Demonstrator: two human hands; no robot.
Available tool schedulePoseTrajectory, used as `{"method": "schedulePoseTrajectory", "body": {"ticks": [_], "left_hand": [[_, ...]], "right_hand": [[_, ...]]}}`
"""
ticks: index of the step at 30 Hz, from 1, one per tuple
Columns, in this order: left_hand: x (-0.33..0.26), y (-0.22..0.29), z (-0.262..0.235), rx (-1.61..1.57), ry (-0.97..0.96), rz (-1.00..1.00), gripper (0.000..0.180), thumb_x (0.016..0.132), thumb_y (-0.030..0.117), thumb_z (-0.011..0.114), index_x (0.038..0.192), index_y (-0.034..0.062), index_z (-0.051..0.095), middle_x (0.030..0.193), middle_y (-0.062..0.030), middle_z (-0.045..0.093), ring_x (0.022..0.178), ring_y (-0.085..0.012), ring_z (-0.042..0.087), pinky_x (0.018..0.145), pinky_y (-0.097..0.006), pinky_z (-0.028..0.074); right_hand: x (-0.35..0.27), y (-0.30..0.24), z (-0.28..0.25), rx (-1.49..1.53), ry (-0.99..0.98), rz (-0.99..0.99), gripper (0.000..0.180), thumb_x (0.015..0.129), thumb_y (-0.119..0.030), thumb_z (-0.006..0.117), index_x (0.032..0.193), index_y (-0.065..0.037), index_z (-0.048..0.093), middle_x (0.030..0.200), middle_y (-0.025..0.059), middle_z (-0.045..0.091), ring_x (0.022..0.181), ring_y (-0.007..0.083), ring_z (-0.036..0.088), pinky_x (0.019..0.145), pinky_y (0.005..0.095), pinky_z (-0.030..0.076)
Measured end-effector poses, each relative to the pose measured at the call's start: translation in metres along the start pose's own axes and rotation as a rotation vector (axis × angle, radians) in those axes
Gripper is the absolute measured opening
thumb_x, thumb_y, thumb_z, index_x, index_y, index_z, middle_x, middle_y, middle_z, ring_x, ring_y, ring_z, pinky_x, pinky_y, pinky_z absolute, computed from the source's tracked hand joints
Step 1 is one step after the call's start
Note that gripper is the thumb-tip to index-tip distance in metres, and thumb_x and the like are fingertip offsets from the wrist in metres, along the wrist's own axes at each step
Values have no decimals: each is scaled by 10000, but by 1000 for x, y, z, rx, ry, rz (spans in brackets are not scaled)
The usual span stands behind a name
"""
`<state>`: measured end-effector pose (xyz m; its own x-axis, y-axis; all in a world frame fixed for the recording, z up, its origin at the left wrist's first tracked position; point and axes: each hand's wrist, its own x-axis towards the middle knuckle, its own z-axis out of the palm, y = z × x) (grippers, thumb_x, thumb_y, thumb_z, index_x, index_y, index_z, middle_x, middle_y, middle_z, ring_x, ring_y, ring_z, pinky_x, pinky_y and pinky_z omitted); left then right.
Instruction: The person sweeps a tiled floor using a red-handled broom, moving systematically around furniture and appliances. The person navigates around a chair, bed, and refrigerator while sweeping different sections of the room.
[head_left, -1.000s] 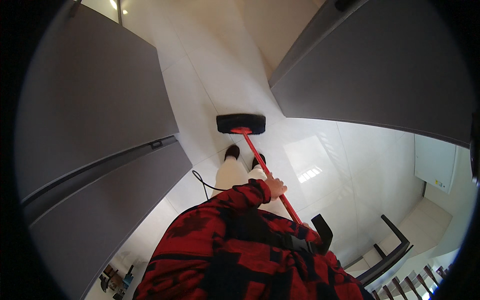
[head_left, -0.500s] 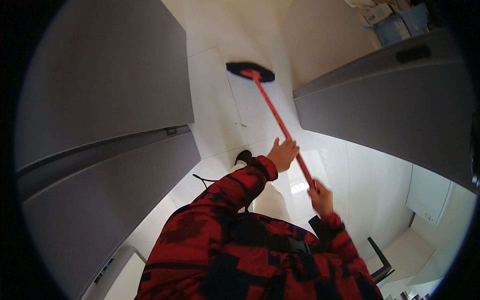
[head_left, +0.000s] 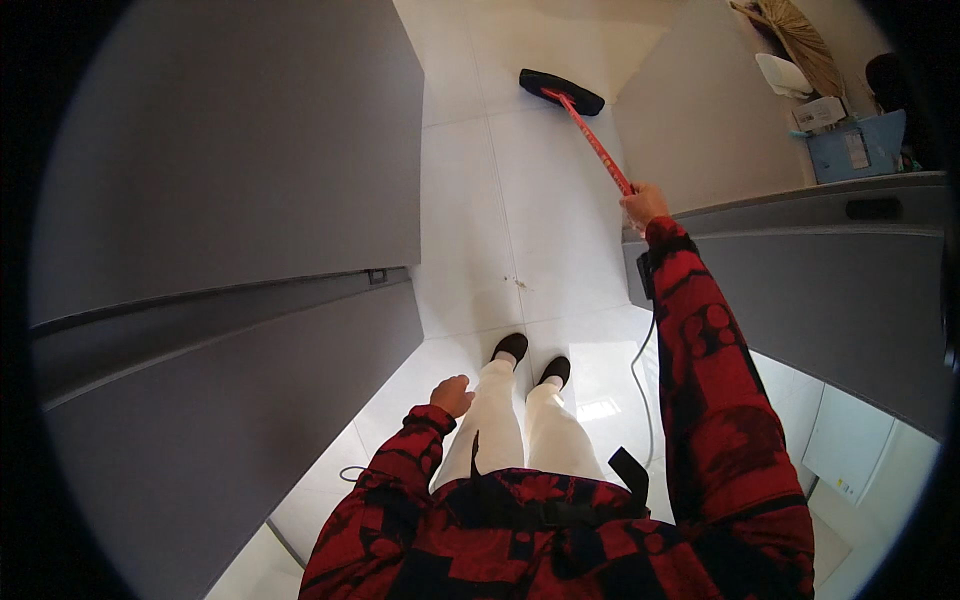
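Head view, looking down: red-handled mop [head_left: 590, 135] stretched out ahead, black flat head [head_left: 561, 91] lying on white tiled floor [head_left: 520, 230] well in front of feet, near far wall. Right hand [head_left: 643, 204] clenched round top end of handle, arm fully extended, likely to push the head as far forward as reach allows. Handle slanted low so head sits flat on tiles. Left hand [head_left: 453, 395] off the mop, loosely curled, holding nothing, hanging by left thigh just beside grey cabinet front [head_left: 230, 400]. Red and black patterned sleeves, white trousers, black shoes [head_left: 531, 358] side by side on floor. Thin dark cable [head_left: 640, 385] trailing down from right forearm toward waist. Small specks on tile [head_left: 517, 283] between shoes and mop head. Grey cabinets both sides forming narrow aisle; right-hand grey bench [head_left: 800, 200] carrying blue box [head_left: 855, 150] and white items at far end, too small to tell apart.
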<state>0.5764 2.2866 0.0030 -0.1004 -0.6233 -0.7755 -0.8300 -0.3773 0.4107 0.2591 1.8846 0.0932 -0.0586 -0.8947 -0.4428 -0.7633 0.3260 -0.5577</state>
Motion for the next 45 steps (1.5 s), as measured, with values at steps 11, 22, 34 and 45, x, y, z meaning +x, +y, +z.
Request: {"method": "schedulePoseTrajectory", "body": {"ticks": [11, 22, 34, 45], "left_hand": [[30, 46, 6, -39, -6, 137, 332, 809, 251, 586, 1010, -11, 621, 1005, -232, 644, 976, -393, 610, 842, -456, 489], [29, 221, 41, 286, 118, 848, 667, 683, 146, 732, 1287, 33, 474, 1329, -162, 457, 1277, -321, 397, 949, -513, 383], [40, 280, 25, 550, 166, 1000, 116, 767, 110, 581, 877, 101, 620, 845, -55, 585, 890, -242, 582, 921, -566, 345], [106, 212, -120, 20, 491, 605, 448, 815, 153, 638, 1226, 35, 504, 1225, -162, 551, 1193, -318, 489, 1004, -493, 370]], "right_hand": [[-111, 104, 73, -439, -176, -85, 640, 735, -50, 553, 1350, -8, 381, 907, 282, 637, 892, 431, 631, 795, 498, 502], [-388, 180, 12, -135, -422, 55, 767, 717, -62, 563, 1442, -100, 315, 752, 279, 614, 702, 418, 638, 628, 481, 497], [-423, 143, -71, 114, -287, -49, 587, 745, -69, 600, 1324, -95, 507, 794, 221, 608, 653, 338, 639, 609, 400, 510], [-112, 35, -10, 80, 44, -285, 511, 730, -84, 589, 1237, -33, 558, 816, 248, 642, 704, 336, 655, 651, 404, 510]]}}
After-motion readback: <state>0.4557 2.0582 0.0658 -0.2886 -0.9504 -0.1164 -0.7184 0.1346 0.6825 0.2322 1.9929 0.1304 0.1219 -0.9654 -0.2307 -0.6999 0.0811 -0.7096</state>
